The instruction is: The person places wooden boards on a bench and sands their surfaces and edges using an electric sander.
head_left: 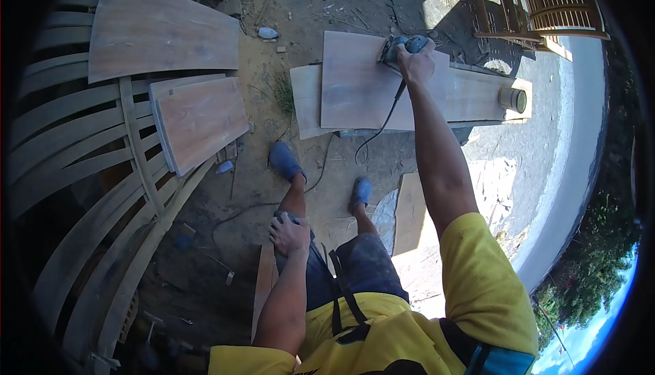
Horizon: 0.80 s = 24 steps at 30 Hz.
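Observation:
My right hand [417, 63] is closed around a blue-green power sander [392, 53], which rests on a thin wooden panel [358, 92]. A dark cord [390, 117] runs from the sander over the panel's edge toward the ground. Beneath this panel lie more pale boards [471, 95] on a low support. My left hand [289, 234] lies on my bent knee, fingers spread, holding nothing. At the right end of the boards a can [512, 99] stands or lies; which one I cannot tell.
To the left, curved wooden slats [75, 106] carry a large panel [164, 31] and a stack of smaller panels [201, 119]. A white bottle [267, 33] lies on the dirt. Slatted wooden furniture [539, 0] stands at the upper right, beside a paved road [580, 123].

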{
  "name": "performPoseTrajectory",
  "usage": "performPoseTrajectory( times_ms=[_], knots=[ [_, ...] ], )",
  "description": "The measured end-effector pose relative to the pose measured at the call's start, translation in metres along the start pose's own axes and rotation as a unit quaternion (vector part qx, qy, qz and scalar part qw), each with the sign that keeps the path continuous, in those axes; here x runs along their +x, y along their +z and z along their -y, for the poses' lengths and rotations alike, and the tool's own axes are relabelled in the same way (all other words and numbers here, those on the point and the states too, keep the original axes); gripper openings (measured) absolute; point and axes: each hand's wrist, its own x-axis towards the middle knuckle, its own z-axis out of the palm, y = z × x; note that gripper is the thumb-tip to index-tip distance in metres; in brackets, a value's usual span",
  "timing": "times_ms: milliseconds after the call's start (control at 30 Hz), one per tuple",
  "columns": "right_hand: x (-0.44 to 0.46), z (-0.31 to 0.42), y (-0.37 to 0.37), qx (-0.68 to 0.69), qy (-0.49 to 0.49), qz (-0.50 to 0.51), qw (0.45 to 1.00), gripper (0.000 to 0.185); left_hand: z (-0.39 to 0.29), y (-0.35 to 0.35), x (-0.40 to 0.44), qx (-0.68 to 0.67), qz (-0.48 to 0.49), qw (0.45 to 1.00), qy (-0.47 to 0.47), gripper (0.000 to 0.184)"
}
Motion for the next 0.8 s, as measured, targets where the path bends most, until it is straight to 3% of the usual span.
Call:
performPoseTrajectory(
  times_ms=[100, 200, 333, 467, 567, 667, 733, 800],
  knots=[
    [-0.029, 0.061, 0.022, 0.03, -0.099, 0.055, 0.993, 0.09, -0.001, -0.013, 0.009, -0.004, 0.002, 1.0, 0.005, 0.047],
    [-0.053, 0.092, 0.035, 0.025, -0.234, 0.198, 0.952, 0.092, -0.009, -0.032, 0.024, -0.025, 0.023, 0.999, 0.029, 0.047],
    [-0.045, 0.079, 0.022, 0.028, -0.179, 0.211, 0.961, 0.09, -0.018, -0.051, 0.034, -0.044, 0.091, 0.994, 0.044, 0.048],
    [-0.01, -0.005, -0.009, 0.06, -0.169, 0.146, 0.973, 0.089, -0.039, -0.042, 0.034, -0.055, 0.036, 0.995, 0.081, 0.048],
    [0.009, -0.067, -0.034, 0.032, -0.08, 0.11, 0.99, 0.093, -0.053, -0.045, 0.019, -0.096, 0.017, 0.994, 0.054, 0.047],
    [0.043, -0.125, -0.055, 0.044, -0.047, 0.072, 0.995, 0.091, -0.066, -0.013, 0.022, -0.159, -0.069, 0.979, 0.103, 0.046],
    [0.054, -0.148, -0.065, 0.046, -0.023, 0.038, 0.998, 0.09, -0.085, 0.011, 0.042, -0.233, -0.173, 0.932, 0.22, 0.047],
    [0.052, -0.165, -0.074, 0.056, -0.009, 0.034, 0.998, 0.089, -0.142, -0.021, 0.05, -0.301, -0.211, 0.898, 0.24, 0.051]
  ],
)
